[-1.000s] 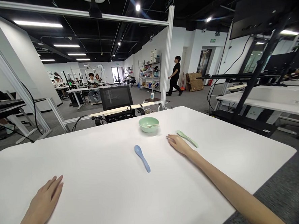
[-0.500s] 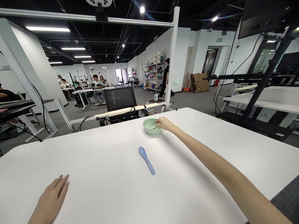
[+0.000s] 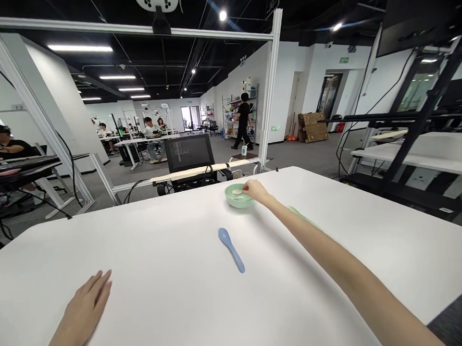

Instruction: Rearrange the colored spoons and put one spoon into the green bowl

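Observation:
My right hand (image 3: 255, 191) reaches to the mint green bowl (image 3: 236, 203) at the far side of the white table (image 3: 163, 281). Its fingers are pinched on a small pale spoon (image 3: 238, 191) that lies inside the bowl. A blue spoon (image 3: 231, 249) lies on the table in front of the bowl, untouched. My forearm hides most of a green spoon (image 3: 292, 209), which lies right of the bowl. My left hand (image 3: 88, 303) rests flat on the near left of the table, fingers stretched out and holding nothing.
A black office chair (image 3: 188, 154) stands behind the table's far edge, inside a white metal frame (image 3: 267, 92). Black stands with a white desk (image 3: 421, 153) fill the right. A person in black (image 3: 244, 119) walks in the background; other people sit at desks far left.
My right hand left the table beside the green spoon, reached to the bowl and closed on the pale spoon there. My left hand stayed put. The person in black walked leftward.

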`<state>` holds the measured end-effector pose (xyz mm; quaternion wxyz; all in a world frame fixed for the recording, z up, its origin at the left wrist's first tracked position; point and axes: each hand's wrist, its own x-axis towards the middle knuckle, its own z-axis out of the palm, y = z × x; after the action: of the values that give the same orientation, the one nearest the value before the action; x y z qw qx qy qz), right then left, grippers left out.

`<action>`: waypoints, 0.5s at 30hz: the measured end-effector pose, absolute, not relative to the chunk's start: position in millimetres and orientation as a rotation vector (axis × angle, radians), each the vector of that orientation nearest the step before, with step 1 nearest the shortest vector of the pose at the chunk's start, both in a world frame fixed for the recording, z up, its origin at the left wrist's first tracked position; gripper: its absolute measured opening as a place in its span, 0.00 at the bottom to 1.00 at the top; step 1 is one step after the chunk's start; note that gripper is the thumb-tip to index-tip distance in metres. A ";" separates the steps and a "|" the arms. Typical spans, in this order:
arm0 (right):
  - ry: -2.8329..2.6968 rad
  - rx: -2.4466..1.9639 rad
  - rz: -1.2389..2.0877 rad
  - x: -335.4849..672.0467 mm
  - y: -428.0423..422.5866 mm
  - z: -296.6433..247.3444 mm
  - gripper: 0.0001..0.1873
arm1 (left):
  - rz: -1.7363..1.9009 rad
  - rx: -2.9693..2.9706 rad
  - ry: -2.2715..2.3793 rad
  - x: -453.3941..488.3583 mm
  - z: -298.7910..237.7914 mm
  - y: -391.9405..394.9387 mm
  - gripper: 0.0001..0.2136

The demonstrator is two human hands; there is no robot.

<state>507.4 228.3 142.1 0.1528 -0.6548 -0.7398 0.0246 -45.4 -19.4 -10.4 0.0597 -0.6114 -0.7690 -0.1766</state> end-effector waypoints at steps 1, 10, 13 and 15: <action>-2.089 -1.843 0.053 511.1 221.4 142.7 0.15 | -0.533 -1.850 -2.326 -45.6 -10.4 -19.3 0.34; -1.853 -1.626 0.079 559.5 118.9 63.7 0.17 | -0.466 -1.856 -2.318 -47.4 -12.0 -17.9 0.35; -1.821 -1.644 0.197 562.4 99.2 38.1 0.19 | -0.444 -1.824 -2.334 -46.5 -11.1 -17.3 0.35; -1.800 -1.657 0.225 560.1 94.1 30.5 0.18 | -0.442 -1.823 -2.331 -45.6 -9.6 -17.1 0.36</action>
<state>560.1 94.1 30.5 0.3358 -0.6352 -0.6902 0.0864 -45.6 -17.1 -9.6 0.0747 -0.6077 -0.7768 -0.1473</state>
